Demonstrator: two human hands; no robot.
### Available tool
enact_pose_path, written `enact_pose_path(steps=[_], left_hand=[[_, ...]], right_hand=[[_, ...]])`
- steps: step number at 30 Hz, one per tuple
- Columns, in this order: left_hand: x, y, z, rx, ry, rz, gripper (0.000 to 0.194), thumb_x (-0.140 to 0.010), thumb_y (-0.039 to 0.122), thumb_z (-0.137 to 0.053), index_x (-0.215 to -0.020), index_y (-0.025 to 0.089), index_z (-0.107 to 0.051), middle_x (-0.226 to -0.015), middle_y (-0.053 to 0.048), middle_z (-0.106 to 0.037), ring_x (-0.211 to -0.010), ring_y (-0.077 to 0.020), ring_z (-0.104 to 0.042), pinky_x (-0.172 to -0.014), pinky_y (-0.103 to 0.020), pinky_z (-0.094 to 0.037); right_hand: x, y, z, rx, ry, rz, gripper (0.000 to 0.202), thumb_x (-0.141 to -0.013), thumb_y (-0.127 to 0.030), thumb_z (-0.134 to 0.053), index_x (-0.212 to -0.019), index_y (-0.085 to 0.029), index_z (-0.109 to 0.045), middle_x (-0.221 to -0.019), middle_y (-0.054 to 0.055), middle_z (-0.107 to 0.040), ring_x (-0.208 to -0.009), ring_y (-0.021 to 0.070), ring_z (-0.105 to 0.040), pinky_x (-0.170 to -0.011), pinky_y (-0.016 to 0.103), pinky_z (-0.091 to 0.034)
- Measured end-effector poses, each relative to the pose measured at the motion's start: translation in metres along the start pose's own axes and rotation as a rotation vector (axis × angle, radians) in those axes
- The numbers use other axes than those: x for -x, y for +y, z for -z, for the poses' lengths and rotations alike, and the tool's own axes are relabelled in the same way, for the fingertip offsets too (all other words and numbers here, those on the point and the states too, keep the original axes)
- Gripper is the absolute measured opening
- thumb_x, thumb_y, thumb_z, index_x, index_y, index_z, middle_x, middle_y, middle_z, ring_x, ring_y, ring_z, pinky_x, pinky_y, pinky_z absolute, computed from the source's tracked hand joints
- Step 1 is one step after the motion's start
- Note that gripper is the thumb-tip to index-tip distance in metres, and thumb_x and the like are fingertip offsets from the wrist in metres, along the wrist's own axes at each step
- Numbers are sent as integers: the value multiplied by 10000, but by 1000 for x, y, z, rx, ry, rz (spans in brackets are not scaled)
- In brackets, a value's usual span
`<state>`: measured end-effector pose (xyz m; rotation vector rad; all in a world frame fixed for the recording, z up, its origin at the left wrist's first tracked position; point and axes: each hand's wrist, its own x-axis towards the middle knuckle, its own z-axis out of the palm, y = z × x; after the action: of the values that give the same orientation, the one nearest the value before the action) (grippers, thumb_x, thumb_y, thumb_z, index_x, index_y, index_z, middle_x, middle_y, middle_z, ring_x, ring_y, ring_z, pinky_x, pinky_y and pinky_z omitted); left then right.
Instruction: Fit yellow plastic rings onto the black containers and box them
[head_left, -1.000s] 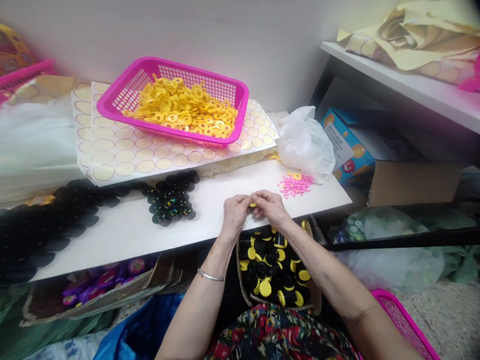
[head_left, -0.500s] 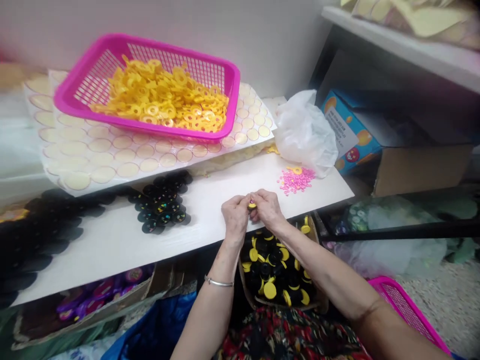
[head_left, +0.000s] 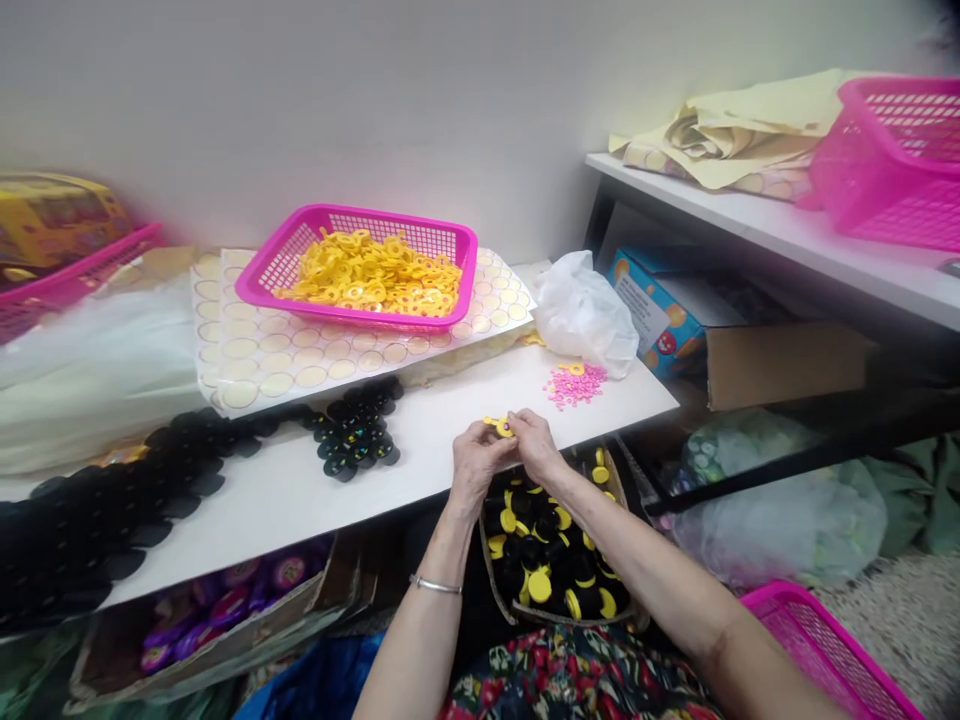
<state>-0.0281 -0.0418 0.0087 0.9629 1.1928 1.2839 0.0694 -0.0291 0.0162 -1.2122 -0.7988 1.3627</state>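
Note:
Near the table's front edge, my left hand point(head_left: 478, 458) and my right hand point(head_left: 534, 443) meet around a small yellow ring piece point(head_left: 501, 427), both with closed fingers on it. A spot of pink or purple shows at its middle. Behind my right hand lies a pile of small pink pieces point(head_left: 576, 386), with one yellow piece on it. Black round pieces with coloured specks point(head_left: 356, 436) form a cluster to the left of my hands. A pink basket point(head_left: 345, 314) of yellow ring pieces point(head_left: 375, 270) rests on printed circle sheets point(head_left: 315, 372).
A white plastic bag point(head_left: 589, 310) stands by a blue box point(head_left: 652, 315) at the right. Below the table edge is a box of black and yellow pieces point(head_left: 540, 583). Many black discs point(head_left: 67, 540) cover the left end. A shelf point(head_left: 720, 208) juts in at the right.
The view has tilted up, showing more wall and shelf. The yellow piece, mostly hidden by my fingers before, now shows more fully between my hands.

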Motion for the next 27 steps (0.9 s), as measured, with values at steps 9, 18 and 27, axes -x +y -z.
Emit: enact_pose_path(steps=[9, 18, 27], left_hand=[[-2, 8, 0, -18, -52, 5, 277, -553, 306, -744, -749, 117, -687, -679, -21, -641, -600, -110, -536, -575, -226, -420], [-7, 5, -1, -53, 50, 69, 217, -639, 316, -636, -550, 122, -600, -429, 35, -477, -389, -60, -383, -397, -201, -280], [-8, 0, -9, -130, 117, 16, 344, -671, 454, -622, -543, 137, -580, -450, 32, -471, -439, -74, -388, -430, -211, -279]], right_hand=[[-5, -14, 7, 325, -51, 9, 311, -712, -444, -547, -561, -172, -536, -352, -67, -412, -335, 79, -366, -354, 200, -267], [-4, -10, 14, 227, -146, 89, 274, -702, -420, -583, -756, -162, -659, -536, -37, -538, -401, 64, -396, -382, 201, -301], [-3, -13, 12, 177, -92, -102, 234, -628, -355, -641, -725, -143, -645, -387, -61, -465, -321, 53, -359, -300, 169, -235]])
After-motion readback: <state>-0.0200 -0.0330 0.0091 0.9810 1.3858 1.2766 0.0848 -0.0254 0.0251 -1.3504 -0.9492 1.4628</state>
